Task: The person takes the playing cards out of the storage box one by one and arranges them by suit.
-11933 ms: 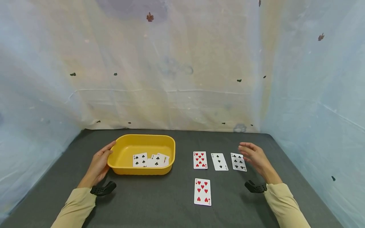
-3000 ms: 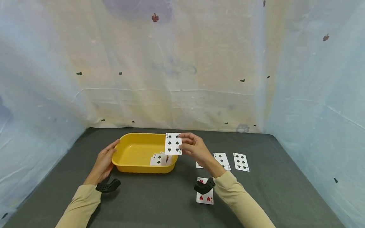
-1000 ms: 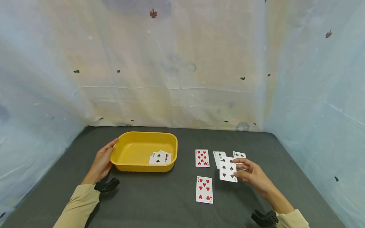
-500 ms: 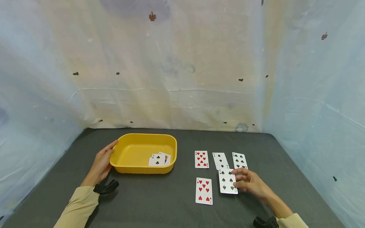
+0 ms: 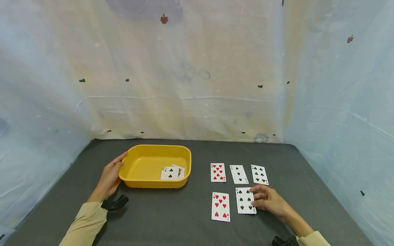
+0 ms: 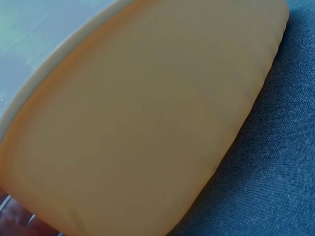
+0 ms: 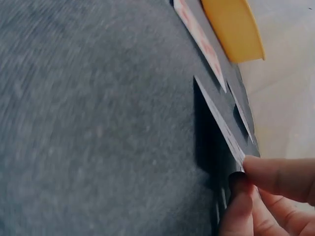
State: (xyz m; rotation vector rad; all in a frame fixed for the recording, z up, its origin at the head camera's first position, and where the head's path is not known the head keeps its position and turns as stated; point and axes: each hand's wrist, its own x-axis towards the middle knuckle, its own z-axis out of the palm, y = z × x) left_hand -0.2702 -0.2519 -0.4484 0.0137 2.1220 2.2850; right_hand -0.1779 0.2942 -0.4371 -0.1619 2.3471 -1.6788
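Observation:
My left hand [image 5: 108, 179] grips the left end of a yellow plastic tub [image 5: 155, 183]; its outer wall fills most of the left wrist view. Inside lie a three of clubs [image 5: 167, 173] and a partly covered face card [image 5: 181, 172]. At the right, my right hand [image 5: 271, 201] pinches the right edge of a six of spades [image 5: 244, 201] between thumb and fingers. The right wrist view shows this card [image 7: 219, 120] nearly edge-on, with a dark shadow under it. Left of it, a seven of hearts [image 5: 220, 206] lies face up.
Behind the pinched card lies a row of face-up cards: an eight of hearts [image 5: 218, 172], a three of spades [image 5: 238, 174] and a six of clubs [image 5: 259, 175]. Dark grey cloth [image 5: 172, 218] covers the table. Pale patterned sheets [image 5: 197, 68] hang behind and at both sides.
The right hand has brought the six of spades from the tub to the right, then down toward the near side, beside the seven of hearts. The left hand stays on the tub.

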